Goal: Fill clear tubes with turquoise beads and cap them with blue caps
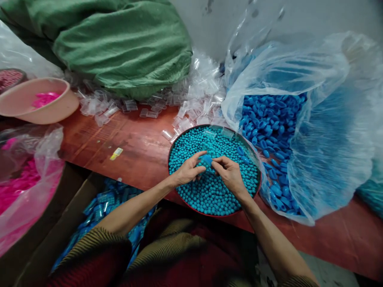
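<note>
Over a round tray (259, 175) full of small turquoise balls (212, 195), my two hands meet around a small clear plastic case with a blue part (206, 160). My left hand (190, 170) holds the case between thumb and curled fingers. From the other side, the fingertips of my right hand (228, 172) pinch the blue part, which looks like a cap. Its outline is blurred and partly covered by fingers. A few loose blue caps (244, 159) and clear cases (209, 134) lie on the balls.
Blue caps (266, 119) spill from a plastic bag (335, 159) at right. Clear cases (203, 99) are heaped behind the tray, near a green sack (125, 44). At left are a pink basin (67, 101) and a bag of pink pieces (26, 179). Filled blue cases (103, 201) lie below the table edge.
</note>
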A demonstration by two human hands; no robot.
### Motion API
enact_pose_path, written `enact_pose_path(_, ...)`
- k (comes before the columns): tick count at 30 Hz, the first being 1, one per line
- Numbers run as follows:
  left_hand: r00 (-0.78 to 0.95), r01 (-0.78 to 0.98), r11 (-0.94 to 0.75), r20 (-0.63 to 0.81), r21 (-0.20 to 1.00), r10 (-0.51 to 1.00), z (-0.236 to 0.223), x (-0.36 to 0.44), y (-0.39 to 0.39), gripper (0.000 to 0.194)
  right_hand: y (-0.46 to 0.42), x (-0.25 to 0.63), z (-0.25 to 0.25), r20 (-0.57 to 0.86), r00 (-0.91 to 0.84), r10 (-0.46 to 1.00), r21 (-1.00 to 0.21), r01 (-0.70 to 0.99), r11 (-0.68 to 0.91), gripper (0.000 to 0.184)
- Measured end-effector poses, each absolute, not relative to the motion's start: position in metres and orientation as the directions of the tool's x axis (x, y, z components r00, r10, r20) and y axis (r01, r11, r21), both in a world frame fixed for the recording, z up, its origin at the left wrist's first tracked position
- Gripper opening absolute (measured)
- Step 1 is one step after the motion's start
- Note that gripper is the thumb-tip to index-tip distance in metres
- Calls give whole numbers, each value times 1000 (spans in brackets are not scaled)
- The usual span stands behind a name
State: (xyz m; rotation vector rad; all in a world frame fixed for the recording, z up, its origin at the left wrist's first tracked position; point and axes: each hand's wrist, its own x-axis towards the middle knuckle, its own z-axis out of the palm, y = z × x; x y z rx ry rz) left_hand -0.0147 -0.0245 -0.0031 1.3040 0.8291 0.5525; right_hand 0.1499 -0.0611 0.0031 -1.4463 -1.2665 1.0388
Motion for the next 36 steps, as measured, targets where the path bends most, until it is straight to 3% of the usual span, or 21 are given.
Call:
enact_pose_path(5, 614, 73, 228, -224, 971, 757, -1, -16, -25, 63, -64, 151, 1, 5, 130, 992, -969, 247, -28, 18)
enact_pose_path(10, 567, 78, 235, -237, 969, 789, -4, -10, -31, 38, -63, 158, -4, -14, -51, 999, -965, 262, -1, 18)
enact_pose_path(14, 517, 83, 205, -218, 975, 828, -4, -10, -34, 31, -65, 164, -1, 39, -111, 993, -941, 329, 74, 15)
enact_pose_path(16, 547, 88, 218, -230, 972, 805, -1, -15, -32, 34, -69, 166, 3, -6, -145, 989, -964, 263, 33, 17)
enact_pose_path(20, 652, 124, 269, -282, 955, 704, 7, -28, -28, 40, -77, 165, 8, -169, -147, 975, -984, -28, -175, 27)
enact_pose_path(22, 679, 123, 257, -270, 959, 683, 9, -30, -29, 39, -77, 161, 7, -212, -73, 975, -963, -156, -221, 43)
enact_pose_path(24, 679, 143, 214, -254, 966, 689, 10, -28, -33, 38, -75, 157, 5, -212, 3, 977, -963, -171, -209, 59)
enact_pose_path(27, 633, 190, 66, -173, 980, 755, 9, -22, -38, 52, -75, 154, 5, -82, 76, 994, -992, 93, -89, 48)
enact_pose_path(30, 604, 178, -123, -10, 976, 797, 7, -17, -41, 57, -80, 152, 9, 97, -50, 994, -879, 463, 109, 40)
enact_pose_path(33, 600, 150, -183, 57, 972, 798, 4, -16, -42, 52, -86, 147, 9, 184, -192, 964, -706, 657, 265, 63)
enact_pose_path(36, 576, 113, -121, 34, 986, 817, 4, -14, -44, 49, -88, 139, 3, 218, -195, 956, -565, 774, 286, 85)
